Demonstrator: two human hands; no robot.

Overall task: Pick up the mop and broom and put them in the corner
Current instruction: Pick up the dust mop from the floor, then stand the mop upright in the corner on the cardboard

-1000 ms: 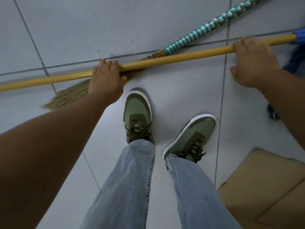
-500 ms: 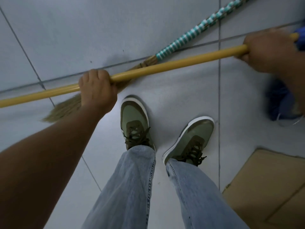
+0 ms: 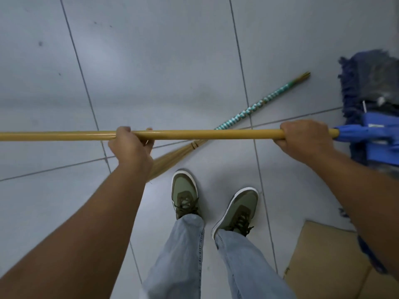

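Note:
The mop has a long yellow pole [image 3: 211, 134] held level above the floor, with a blue socket and a dark blue fringed head [image 3: 371, 87] at the right. My left hand [image 3: 131, 145] is closed around the pole left of its middle. My right hand [image 3: 306, 140] grips the pole just before the blue socket. Under the pole the broom [image 3: 248, 110] lies slanted on the tiles, its handle wrapped in teal and white, its straw bristles [image 3: 170, 159] partly hidden behind my left wrist.
Grey floor tiles with dark joints fill the view. My two feet in green shoes [image 3: 184, 194] stand just behind the broom. A flat piece of cardboard [image 3: 323, 262] lies at the lower right.
Both hands have closed on the mop pole and lifted it off the floor, level, toward me. The mop head has come into view at the right. The broom still lies on the tiles.

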